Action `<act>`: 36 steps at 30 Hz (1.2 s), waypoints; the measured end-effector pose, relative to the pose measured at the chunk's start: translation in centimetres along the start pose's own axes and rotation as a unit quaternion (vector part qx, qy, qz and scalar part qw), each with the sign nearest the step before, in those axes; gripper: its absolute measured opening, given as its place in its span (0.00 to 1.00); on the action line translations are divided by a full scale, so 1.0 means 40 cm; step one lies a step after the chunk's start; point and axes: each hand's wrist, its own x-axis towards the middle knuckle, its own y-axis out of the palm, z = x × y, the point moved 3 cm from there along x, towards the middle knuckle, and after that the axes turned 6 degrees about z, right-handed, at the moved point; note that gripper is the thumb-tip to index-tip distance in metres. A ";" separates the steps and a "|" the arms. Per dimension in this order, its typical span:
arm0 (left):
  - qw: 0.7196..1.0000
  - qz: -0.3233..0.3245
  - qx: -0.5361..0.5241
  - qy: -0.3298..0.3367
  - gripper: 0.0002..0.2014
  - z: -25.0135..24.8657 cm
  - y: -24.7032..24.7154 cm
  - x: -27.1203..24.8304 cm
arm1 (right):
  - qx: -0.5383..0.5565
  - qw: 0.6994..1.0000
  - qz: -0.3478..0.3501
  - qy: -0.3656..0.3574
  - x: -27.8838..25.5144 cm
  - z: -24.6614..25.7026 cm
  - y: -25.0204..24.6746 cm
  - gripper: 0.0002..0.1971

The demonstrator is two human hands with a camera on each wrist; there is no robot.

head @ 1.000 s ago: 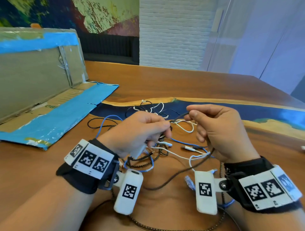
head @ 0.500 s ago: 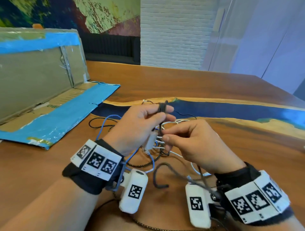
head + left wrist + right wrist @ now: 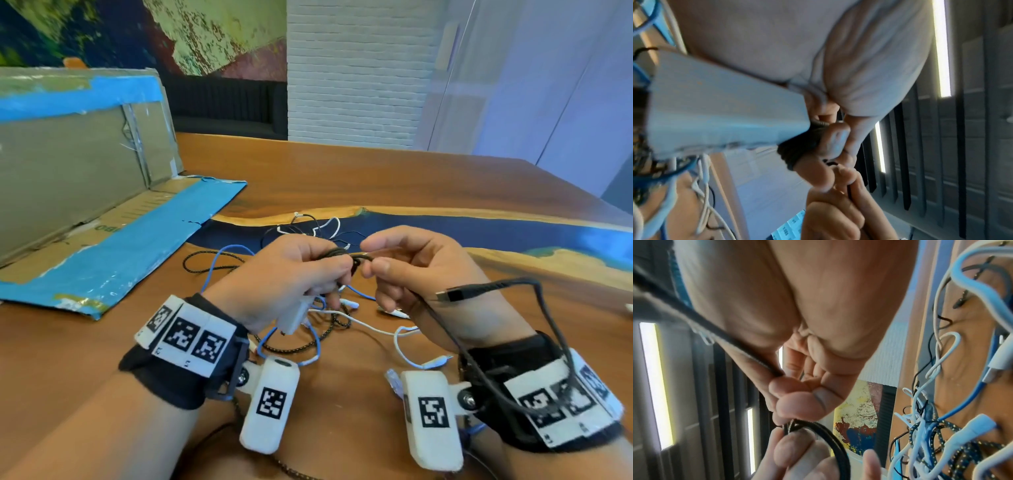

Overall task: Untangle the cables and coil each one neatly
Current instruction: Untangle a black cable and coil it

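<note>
Above the wooden table (image 3: pixel 394 171), a left hand (image 3: pixel 284 274) curls round gathered loops of black braided cable (image 3: pixel 344 255); the right hand (image 3: pixel 421 274) pinches its strand, the plug (image 3: pixel 450 295) dangling by that wrist. Loose cables (image 3: pixel 329 329) lie tangled beneath.

Matt braided black cable (image 3: pixel 541 308), glossy wooden table (image 3: pixel 376 178), taped cardboard box (image 3: pixel 68 178).

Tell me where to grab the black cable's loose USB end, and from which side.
Grip the rigid connector body of the USB plug, not the limp black cable behind it. It sticks out sideways above the right hand, so probably come from above, pinching its flat faces. The left hand holds the coiled loops.
</note>
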 end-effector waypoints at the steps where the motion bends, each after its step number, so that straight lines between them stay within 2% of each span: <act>1: 0.999 0.008 -0.034 -0.004 0.16 0.001 0.008 0.000 | 0.020 1.000 0.002 0.004 0.000 0.002 0.001 0.08; 3: 0.993 0.004 -0.114 -0.023 0.19 -0.001 0.025 0.001 | 0.081 0.996 -0.021 0.010 0.001 0.009 -0.001 0.06; 6: 0.974 -0.036 -0.217 -0.051 0.22 -0.005 0.034 0.005 | 0.125 0.989 -0.077 0.011 0.003 0.015 -0.019 0.10; 9: 0.964 -0.099 -0.243 -0.042 0.22 -0.003 0.022 0.014 | 0.040 0.995 -0.076 0.040 0.002 0.011 -0.026 0.09; 11: 0.959 -0.135 -0.246 -0.035 0.21 -0.002 0.013 0.017 | -0.021 0.997 -0.045 0.063 -0.001 0.000 -0.014 0.13; 13: 0.957 -0.152 -0.246 -0.031 0.20 0.003 0.009 0.018 | -0.038 0.998 -0.010 0.046 -0.005 -0.004 0.006 0.12; 16: 0.973 -0.149 -0.176 -0.029 0.18 0.016 0.010 0.021 | -0.031 0.997 -0.029 -0.057 -0.010 0.016 0.016 0.02; 18: 0.978 -0.137 -0.151 -0.039 0.18 0.021 0.017 0.020 | -0.090 0.988 -0.071 -0.105 -0.012 0.027 0.003 0.07; 22: 0.979 -0.113 -0.165 -0.029 0.18 0.012 0.030 0.018 | -0.233 0.963 -0.096 -0.096 -0.013 0.027 -0.004 0.14; 30: 0.981 -0.022 -0.193 -0.004 0.14 -0.011 0.068 -0.001 | -0.277 0.941 -0.143 -0.130 -0.008 0.026 -0.010 0.07; 34: 0.962 -0.054 -0.268 0.002 0.16 -0.007 0.063 0.006 | -0.290 0.937 -0.144 -0.130 -0.005 0.023 -0.008 0.10; 36: 0.946 -0.086 -0.310 0.026 0.16 -0.008 0.050 0.010 | -0.298 0.941 -0.128 -0.096 -0.004 0.015 -0.005 0.11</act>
